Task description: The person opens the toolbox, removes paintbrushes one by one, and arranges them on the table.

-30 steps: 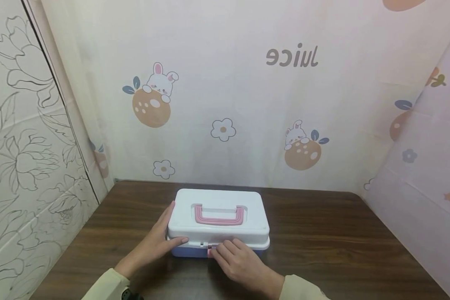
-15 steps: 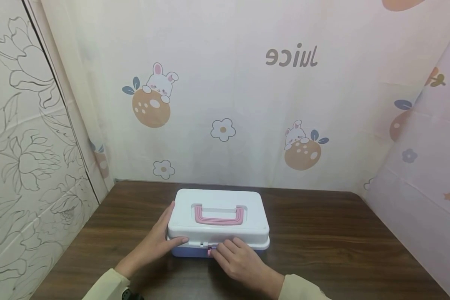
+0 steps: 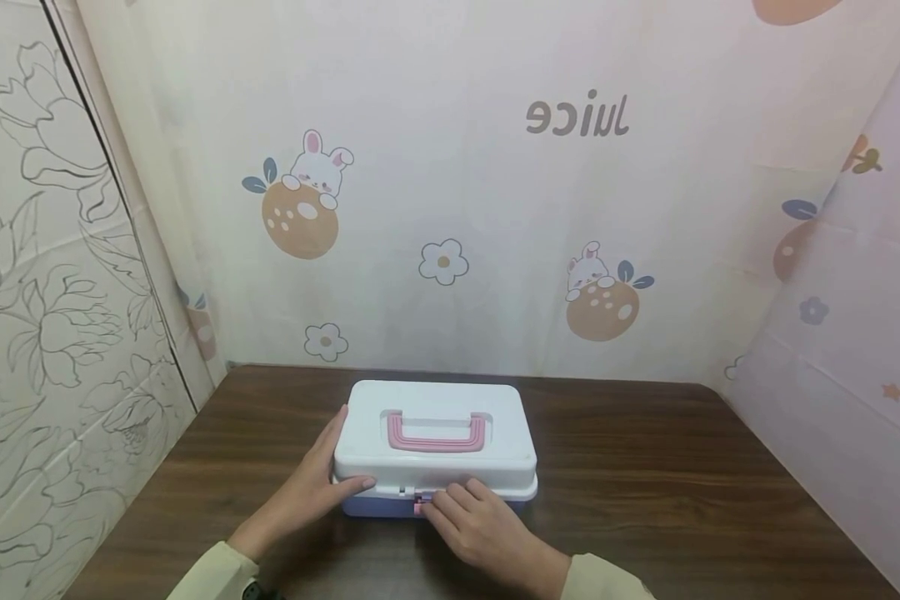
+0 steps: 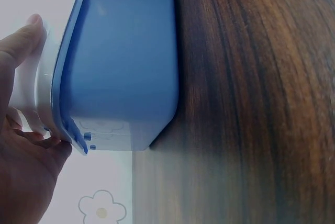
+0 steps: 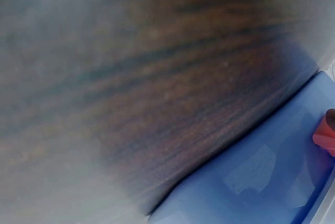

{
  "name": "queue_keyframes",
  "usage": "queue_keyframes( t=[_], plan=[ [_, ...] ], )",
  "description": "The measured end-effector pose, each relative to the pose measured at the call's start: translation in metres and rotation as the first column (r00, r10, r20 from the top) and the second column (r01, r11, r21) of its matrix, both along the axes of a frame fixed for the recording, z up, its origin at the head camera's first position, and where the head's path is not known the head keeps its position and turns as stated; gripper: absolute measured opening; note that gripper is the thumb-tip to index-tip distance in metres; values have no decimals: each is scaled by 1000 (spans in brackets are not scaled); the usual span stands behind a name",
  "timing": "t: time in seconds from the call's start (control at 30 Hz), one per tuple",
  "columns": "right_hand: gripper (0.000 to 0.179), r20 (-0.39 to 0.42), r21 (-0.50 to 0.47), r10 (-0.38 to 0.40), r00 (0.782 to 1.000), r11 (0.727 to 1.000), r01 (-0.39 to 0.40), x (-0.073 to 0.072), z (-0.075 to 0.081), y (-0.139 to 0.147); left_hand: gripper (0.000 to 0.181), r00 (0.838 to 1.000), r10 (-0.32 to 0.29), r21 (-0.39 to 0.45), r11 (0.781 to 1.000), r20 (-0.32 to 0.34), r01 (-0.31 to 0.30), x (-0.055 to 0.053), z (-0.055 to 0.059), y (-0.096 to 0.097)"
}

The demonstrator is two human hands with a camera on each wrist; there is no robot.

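Observation:
A storage box with a white lid (image 3: pixel 431 395) and a blue base (image 4: pixel 123 62) stands closed on the table. Its pink carrying handle (image 3: pixel 437 445) lies folded down on top. My left hand (image 3: pixel 309 490) grips the lid's left end, thumb on the front face and fingers along the side at the rim. At the box front, my right hand (image 3: pixel 486 533) has curled fingers on the pink latch (image 3: pixel 418 507), which is mostly covered by them. In the right wrist view, the latch (image 5: pixel 324 139) appears red with a fingertip against it. The inside of the box is hidden.
The box rests on a dark wood-grain table (image 3: pixel 645 467). Behind it hangs a pale curtain (image 3: pixel 450 183) printed with rabbits and oranges. A flower-patterned panel (image 3: pixel 52 317) closes off the left side, and more pale cloth (image 3: pixel 855 383) hangs at the right.
The head view has shifted very slightly. Pink latch tilts a little differently under the right fingers; both hands and the box otherwise keep their places.

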State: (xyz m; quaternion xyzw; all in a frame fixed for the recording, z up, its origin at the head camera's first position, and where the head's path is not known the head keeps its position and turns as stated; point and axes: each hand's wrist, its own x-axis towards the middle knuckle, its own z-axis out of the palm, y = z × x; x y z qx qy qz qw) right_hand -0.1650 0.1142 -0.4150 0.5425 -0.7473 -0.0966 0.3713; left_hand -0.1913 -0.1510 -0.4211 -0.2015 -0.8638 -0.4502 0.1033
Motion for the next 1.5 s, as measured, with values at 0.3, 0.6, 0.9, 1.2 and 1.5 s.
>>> queue_keyframes(
  t=[0.3, 0.6, 0.9, 1.2, 1.5],
  plan=[
    [37, 69, -49, -17, 997, 999, 20, -3, -13, 7, 101, 1000, -1, 1, 1000, -6, 1, -1, -2, 0],
    [30, 145, -108, -2, 989, 994, 18, -2, -7, 16, 102, 1000, 6, 1, 1000, 24, -6, 0, -1, 1],
    [30, 129, -169, 11, 992, 986, 11, -2, 2, 27, 102, 1000, 4, 1, 1000, 26, -4, 0, -2, -1],
    [30, 121, -222, -6, 993, 975, 33, -5, 10, 39, 102, 1000, 8, -3, 1000, 20, -8, -1, -3, -1],
    [31, 63, -280, -19, 998, 959, 36, -10, 13, 50, 101, 1000, 2, 0, 1000, 6, -2, 0, -3, -1]
  ],
)
